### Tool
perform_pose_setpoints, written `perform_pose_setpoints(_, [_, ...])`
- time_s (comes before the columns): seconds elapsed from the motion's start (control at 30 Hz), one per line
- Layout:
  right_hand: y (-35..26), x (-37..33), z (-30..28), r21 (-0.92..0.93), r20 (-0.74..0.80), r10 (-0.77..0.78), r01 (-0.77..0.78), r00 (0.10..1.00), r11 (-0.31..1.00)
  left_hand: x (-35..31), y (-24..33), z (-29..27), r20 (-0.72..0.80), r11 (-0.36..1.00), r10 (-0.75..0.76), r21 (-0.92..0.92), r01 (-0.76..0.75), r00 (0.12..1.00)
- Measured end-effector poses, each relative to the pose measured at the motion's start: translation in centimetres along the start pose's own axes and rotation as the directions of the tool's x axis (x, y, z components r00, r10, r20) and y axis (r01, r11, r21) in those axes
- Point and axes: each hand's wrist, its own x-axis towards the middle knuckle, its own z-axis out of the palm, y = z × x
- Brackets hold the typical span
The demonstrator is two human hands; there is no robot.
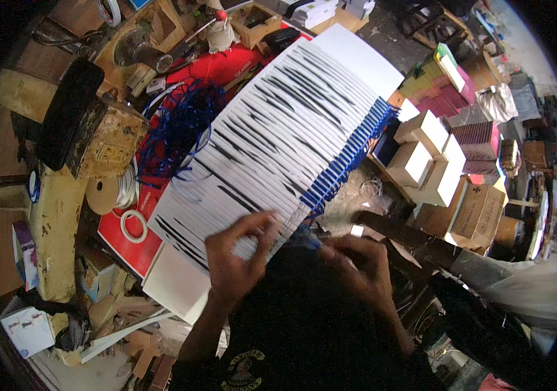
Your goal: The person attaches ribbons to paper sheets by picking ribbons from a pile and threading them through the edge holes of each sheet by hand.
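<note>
Left hand [236, 251] fingers spread, pressing flat on near end of fanned white card stack [278, 140], which runs from centre out to 1 o'clock. Right hand [356, 260] fingers pinched at blue-edged near corner of stack; exact grip unclear. Blue ribbon tangle [180, 127] at 10 o'clock, tape roll [133, 225] at 8 o'clock.

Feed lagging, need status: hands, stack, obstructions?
Left hand pressing on fanned white sheet stack. Right hand at blue-edged corner, grip unclear. Blue cord tangle lies alongside.
</note>
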Motion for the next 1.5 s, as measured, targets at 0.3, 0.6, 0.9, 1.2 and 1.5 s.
perform_pose_setpoints(0.3, [6.8,5.6,1.5,0.129,-0.009,-0.115,0.115,0.993,0.985,2.7,-4.3,2.5,-0.001,0.860,0.345,0.402,-0.315,0.939])
perform_pose_setpoints(0.6, [7.3,7.8,1.5,0.104,0.009,-0.056,0.055,0.998,0.993,3.1,-5.0,4.2,-0.079,0.897,0.270,0.383,-0.221,0.960])
perform_pose_setpoints(0.9, [8.1,8.5,1.8,0.187,0.012,-0.047,0.044,0.999,0.981,3.0,-4.7,5.0,-0.101,0.888,0.260,0.416,-0.197,0.960])
perform_pose_setpoints(1.2, [7.6,8.4,1.5,0.078,-0.057,-0.015,0.019,0.998,0.997,3.1,-3.1,5.3,-0.116,0.892,0.229,0.423,-0.161,0.966])
perform_pose_setpoints(1.5, [1.7,4.4,0.0,0.007,-0.206,-0.051,0.054,0.977,0.999,2.9,-5.8,-10.2,0.090,0.741,0.248,0.624,-0.248,0.965])
